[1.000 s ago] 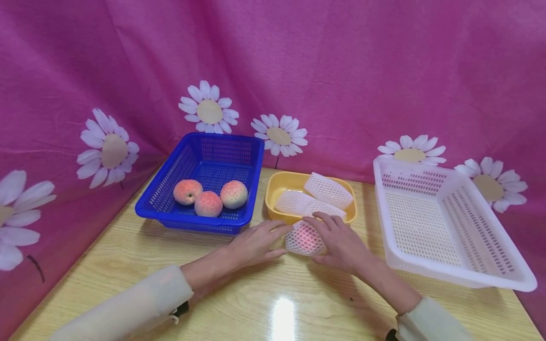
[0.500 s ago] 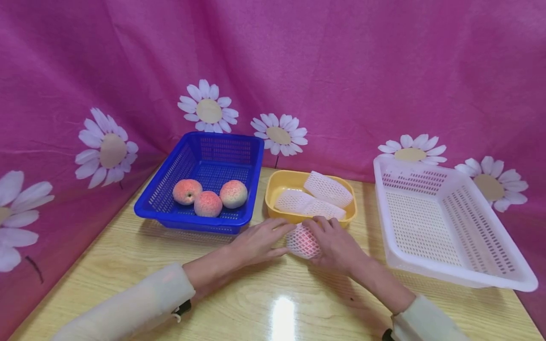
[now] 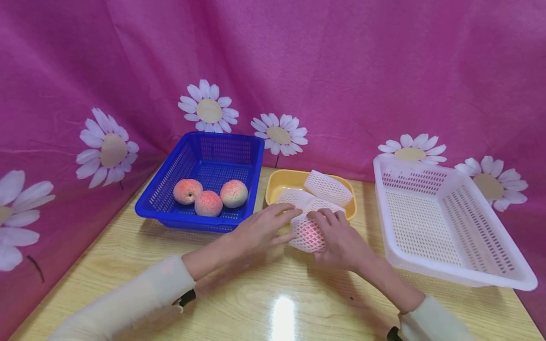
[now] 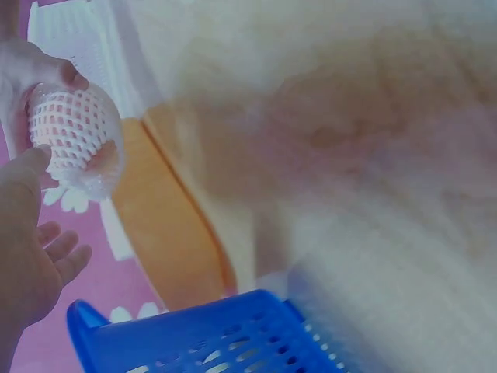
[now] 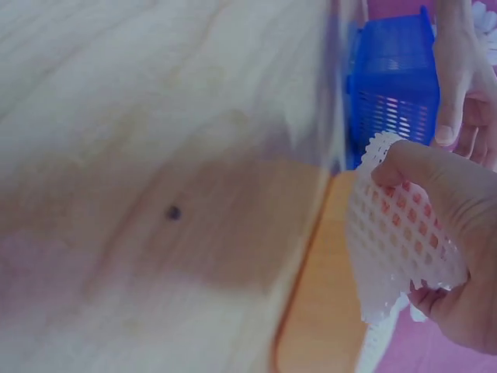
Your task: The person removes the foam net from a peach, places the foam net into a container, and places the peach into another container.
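My right hand (image 3: 341, 239) grips a peach in a white foam net sleeve (image 3: 308, 234), in front of the yellow bin. In the right wrist view, thumb and fingers curl round the netted peach (image 5: 400, 233), its pink skin showing through the mesh. My left hand (image 3: 264, 229) is close on its left side, fingers loosely extended and holding nothing. In the left wrist view, the left thumb overlaps the sleeve's edge while the other fingers of the left hand (image 4: 35, 256) spread below. Flat foam nets (image 3: 328, 188) lie in the yellow bin (image 3: 277, 182).
A blue basket (image 3: 226, 147) with three bare peaches (image 3: 208, 203) stands at the left. On the right is a white basket (image 3: 420, 227). Both stand on the wooden table (image 3: 239, 303), before a pink flowered cloth (image 3: 341, 85).
The right hand has closed round the netted peach and raised it slightly toward the yellow bin. The left hand has shifted a little up and right with it.
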Action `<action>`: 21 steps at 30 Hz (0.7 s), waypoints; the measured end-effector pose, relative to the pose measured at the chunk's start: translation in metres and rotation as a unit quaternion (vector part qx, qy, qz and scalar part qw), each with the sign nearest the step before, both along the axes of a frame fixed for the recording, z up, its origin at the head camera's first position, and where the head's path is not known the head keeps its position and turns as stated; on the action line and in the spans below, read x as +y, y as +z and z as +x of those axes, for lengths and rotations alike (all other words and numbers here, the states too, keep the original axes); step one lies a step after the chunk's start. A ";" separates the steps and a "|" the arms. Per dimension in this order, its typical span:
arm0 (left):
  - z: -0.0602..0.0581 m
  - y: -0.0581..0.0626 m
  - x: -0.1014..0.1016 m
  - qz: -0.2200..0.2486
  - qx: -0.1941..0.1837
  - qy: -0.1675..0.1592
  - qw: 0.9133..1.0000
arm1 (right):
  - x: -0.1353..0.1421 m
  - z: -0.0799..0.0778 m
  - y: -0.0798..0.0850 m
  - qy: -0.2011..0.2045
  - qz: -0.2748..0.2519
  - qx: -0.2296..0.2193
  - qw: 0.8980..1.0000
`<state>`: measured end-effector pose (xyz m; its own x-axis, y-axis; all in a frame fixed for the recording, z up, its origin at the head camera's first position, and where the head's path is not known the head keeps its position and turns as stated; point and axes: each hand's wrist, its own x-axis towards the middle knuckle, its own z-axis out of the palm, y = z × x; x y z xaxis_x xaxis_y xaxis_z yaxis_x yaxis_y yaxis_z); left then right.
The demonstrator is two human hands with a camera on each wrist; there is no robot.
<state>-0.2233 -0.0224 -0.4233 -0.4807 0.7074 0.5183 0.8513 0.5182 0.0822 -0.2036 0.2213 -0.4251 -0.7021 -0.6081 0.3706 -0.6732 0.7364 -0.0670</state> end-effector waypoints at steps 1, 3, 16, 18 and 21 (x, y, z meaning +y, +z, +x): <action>-0.001 0.002 0.000 0.006 0.007 -0.004 1.000 | 0.001 -0.001 0.003 0.002 -0.002 0.005 1.000; -0.003 0.006 0.000 0.020 0.012 -0.011 1.000 | 0.003 -0.001 0.010 0.004 -0.009 0.015 1.000; -0.010 0.032 0.001 0.050 0.027 -0.002 0.998 | 0.013 -0.007 0.040 0.002 -0.042 0.051 0.998; -0.011 0.035 0.001 0.056 0.035 -0.006 0.998 | 0.014 -0.007 0.043 0.010 -0.049 0.061 0.997; -0.014 0.041 0.002 0.060 0.045 -0.009 0.997 | 0.015 -0.007 0.048 0.011 -0.061 0.070 0.996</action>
<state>-0.2369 -0.0201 -0.3828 -0.4167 0.6458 0.6398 0.8666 0.4947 0.0650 -0.2107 0.2367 -0.3767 -0.6259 -0.5669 0.5356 -0.6977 0.7139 -0.0599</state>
